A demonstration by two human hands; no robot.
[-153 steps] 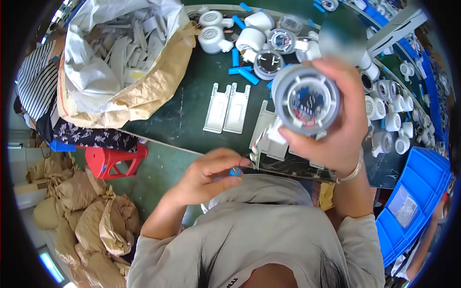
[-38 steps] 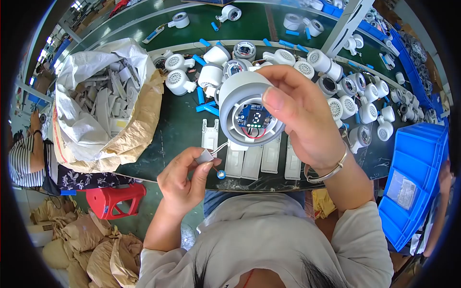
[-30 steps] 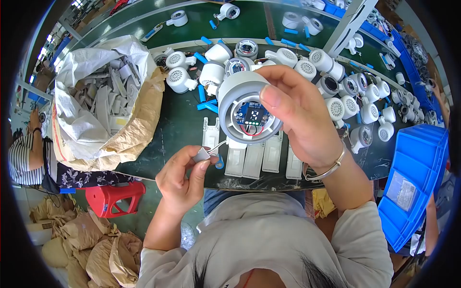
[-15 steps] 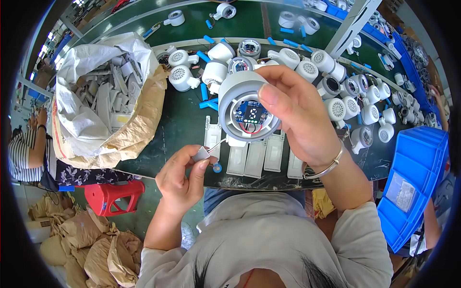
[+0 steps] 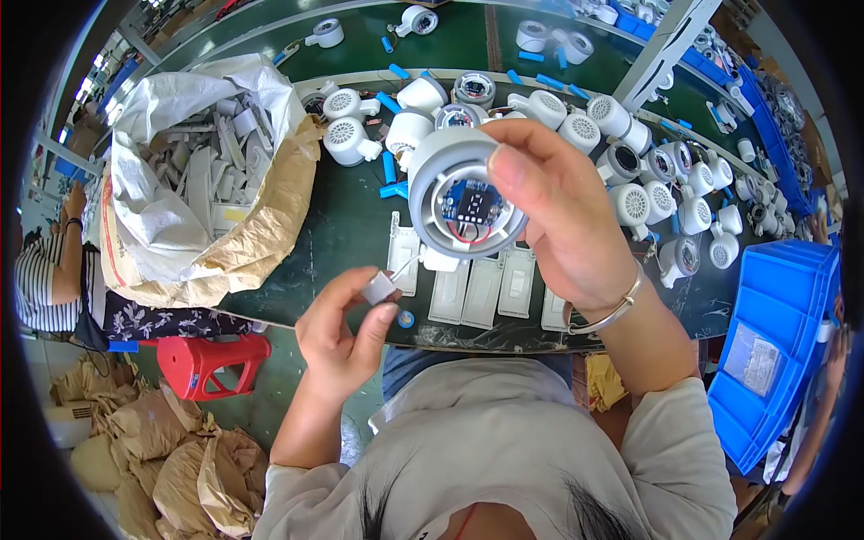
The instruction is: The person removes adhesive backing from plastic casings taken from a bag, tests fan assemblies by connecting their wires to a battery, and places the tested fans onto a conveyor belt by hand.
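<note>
My right hand [image 5: 571, 220] grips a round white fan housing [image 5: 427, 184], thumb on its grey rim. The housing's open face is turned up towards me. Inside it are a blue circuit board [image 5: 470, 200] with a small black display and a red wire. My left hand [image 5: 340, 328] pinches a small grey-white square block [image 5: 379, 288] between thumb and fingers. A thin pale lead runs from this block towards the housing's lower side. Beneath the hands, several white rectangular covers [image 5: 484, 292] lie in a row on the dark table, near a small blue round piece [image 5: 406, 319].
Several white fan heads [image 5: 579, 132] and blue cylindrical cells [image 5: 389, 166] crowd the table's back and right. A sack of white plastic parts [image 5: 135, 229] stands left. A blue crate [image 5: 774, 351] is at right, a red stool [image 5: 193, 364] below left. Another person's arm [image 5: 70, 256] shows far left.
The square block has tilted in my left fingers and shows more of its side. The display digits, bright before, look dimmer. Both hands keep nearly the same place; the view has shifted slightly.
</note>
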